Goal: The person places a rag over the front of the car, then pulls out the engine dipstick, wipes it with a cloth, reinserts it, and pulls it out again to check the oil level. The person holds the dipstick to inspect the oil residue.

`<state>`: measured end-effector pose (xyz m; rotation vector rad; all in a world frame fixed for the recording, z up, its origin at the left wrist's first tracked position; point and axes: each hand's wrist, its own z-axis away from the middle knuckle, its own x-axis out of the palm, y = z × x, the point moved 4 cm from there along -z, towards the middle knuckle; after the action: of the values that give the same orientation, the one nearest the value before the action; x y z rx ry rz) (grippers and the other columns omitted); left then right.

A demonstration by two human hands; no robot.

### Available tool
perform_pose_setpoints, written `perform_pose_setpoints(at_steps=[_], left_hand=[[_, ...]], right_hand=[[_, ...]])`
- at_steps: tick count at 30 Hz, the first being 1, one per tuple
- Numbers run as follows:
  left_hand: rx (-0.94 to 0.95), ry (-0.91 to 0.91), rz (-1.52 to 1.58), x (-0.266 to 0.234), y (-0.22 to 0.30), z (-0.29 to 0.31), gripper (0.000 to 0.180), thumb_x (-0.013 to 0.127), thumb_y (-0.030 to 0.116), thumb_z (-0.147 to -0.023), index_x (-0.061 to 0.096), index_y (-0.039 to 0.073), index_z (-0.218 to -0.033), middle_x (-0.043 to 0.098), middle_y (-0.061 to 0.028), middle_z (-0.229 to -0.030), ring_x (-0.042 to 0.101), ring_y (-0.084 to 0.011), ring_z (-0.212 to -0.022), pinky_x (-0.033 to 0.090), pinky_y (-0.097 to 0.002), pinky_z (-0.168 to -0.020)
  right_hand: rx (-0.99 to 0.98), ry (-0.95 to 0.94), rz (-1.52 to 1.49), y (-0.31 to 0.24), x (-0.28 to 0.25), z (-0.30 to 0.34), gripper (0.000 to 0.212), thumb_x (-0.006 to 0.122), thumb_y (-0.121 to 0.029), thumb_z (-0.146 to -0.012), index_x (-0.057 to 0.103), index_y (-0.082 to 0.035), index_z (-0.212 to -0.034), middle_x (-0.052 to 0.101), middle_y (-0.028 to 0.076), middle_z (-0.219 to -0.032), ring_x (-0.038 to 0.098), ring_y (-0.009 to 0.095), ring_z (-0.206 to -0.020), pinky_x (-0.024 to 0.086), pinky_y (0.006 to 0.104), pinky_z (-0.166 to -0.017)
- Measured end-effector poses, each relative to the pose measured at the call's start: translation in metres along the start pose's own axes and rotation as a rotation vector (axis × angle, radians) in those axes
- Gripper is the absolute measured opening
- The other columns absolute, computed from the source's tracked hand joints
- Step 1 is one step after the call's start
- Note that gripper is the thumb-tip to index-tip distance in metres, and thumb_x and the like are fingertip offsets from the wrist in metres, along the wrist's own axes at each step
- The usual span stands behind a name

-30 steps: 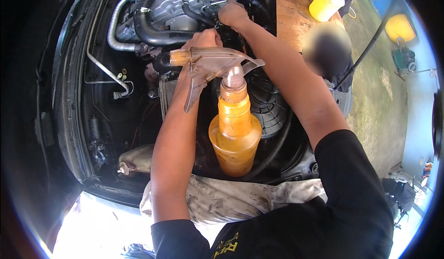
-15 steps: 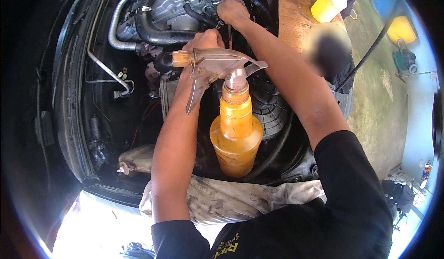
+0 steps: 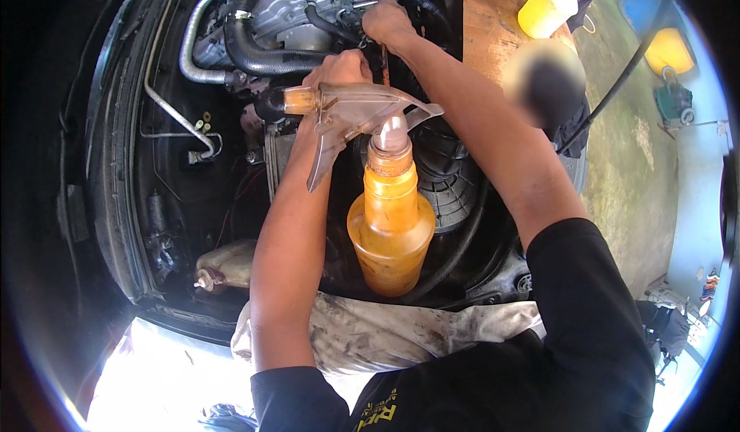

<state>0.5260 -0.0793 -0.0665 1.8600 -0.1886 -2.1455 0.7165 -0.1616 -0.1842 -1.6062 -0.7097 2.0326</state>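
My right hand [image 3: 388, 22] is closed in a fist at the far side of the engine [image 3: 301, 12]. A thin metal shaft [image 3: 362, 5] shows beside its knuckles, but the grip itself is hidden. Nearer and further left, my left hand [image 3: 343, 68] is curled low by the black hose, its fingertips out of sight. A reddish rod [image 3: 385, 63] stands between the two hands. In front of them, between my forearms, an orange translucent bottle [image 3: 391, 239] stands upright. A clear smoky plastic spout piece [image 3: 354, 112] sits over its neck and partly covers my left wrist.
A thick black radiator hose [image 3: 266, 60] and a silver pipe [image 3: 193, 47] lie to the left. A stained cloth [image 3: 416, 328] covers the near edge. At the right are a brown board [image 3: 486, 16], a yellow spray bottle [image 3: 549, 8] and a person with a blurred head [image 3: 546, 85].
Both hands hold nearly the same places. The picture has shifted very slightly, and a thin metal shaft shows more clearly beside my right hand.
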Motion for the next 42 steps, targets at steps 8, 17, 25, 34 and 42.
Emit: perform_pose_setpoints(at_steps=[8, 17, 25, 34, 42], left_hand=[[-0.086, -0.01, -0.037, -0.01, -0.026, 0.017, 0.03, 0.06, 0.028, -0.094, 0.077, 0.02, -0.118, 0.075, -0.0171, -0.116, 0.07, -0.0411, -0.11, 0.056, -0.0499, -0.095], [-0.022, 0.011, -0.011, -0.003, -0.008, 0.006, 0.03, 0.06, 0.028, -0.094, 0.077, 0.02, -0.117, 0.075, -0.0171, -0.116, 0.071, -0.0412, -0.109, 0.056, -0.0506, -0.094], [-0.039, -0.034, -0.023, -0.005, -0.008, 0.007, 0.032, 0.06, 0.032, -0.096, 0.076, 0.02, -0.12, 0.075, -0.0174, -0.117, 0.07, -0.0419, -0.111, 0.055, -0.0511, -0.096], [-0.054, 0.156, -0.009, -0.005, -0.022, 0.002, 0.029, 0.057, 0.027, -0.1, 0.075, 0.018, -0.12, 0.075, -0.0196, -0.113, 0.07, -0.0415, -0.109, 0.055, -0.0519, -0.094], [-0.233, 0.468, 0.097, -0.039, -0.034, 0.005, 0.022, 0.058, 0.021, -0.099, 0.073, 0.015, -0.113, 0.076, -0.0229, -0.093, 0.074, -0.0447, -0.09, 0.059, -0.0542, -0.08]], right_hand=[[-0.041, 0.051, -0.114, -0.04, 0.02, 0.03, 0.058, 0.058, -0.026, -0.095, 0.051, 0.008, -0.141, 0.057, 0.03, -0.145, 0.058, 0.042, -0.134, 0.047, 0.047, -0.113], [0.101, 0.036, -0.318, -0.008, 0.003, 0.012, 0.061, 0.061, -0.027, -0.094, 0.05, 0.007, -0.143, 0.059, 0.029, -0.144, 0.06, 0.042, -0.134, 0.049, 0.0466, -0.111], [-0.074, 0.126, 0.096, -0.034, -0.029, 0.068, 0.045, 0.064, -0.027, -0.093, 0.065, -0.001, -0.129, 0.068, 0.023, -0.133, 0.067, 0.035, -0.125, 0.055, 0.0457, -0.102], [0.052, 0.119, -0.034, -0.026, -0.048, 0.047, 0.049, 0.056, -0.03, -0.096, 0.064, 0.0, -0.133, 0.065, 0.024, -0.138, 0.062, 0.039, -0.131, 0.05, 0.0486, -0.108], [0.013, 0.139, -0.24, -0.01, -0.055, 0.04, 0.052, 0.059, -0.03, -0.092, 0.065, 0.011, -0.124, 0.066, 0.034, -0.128, 0.063, 0.046, -0.125, 0.049, 0.0477, -0.108]])
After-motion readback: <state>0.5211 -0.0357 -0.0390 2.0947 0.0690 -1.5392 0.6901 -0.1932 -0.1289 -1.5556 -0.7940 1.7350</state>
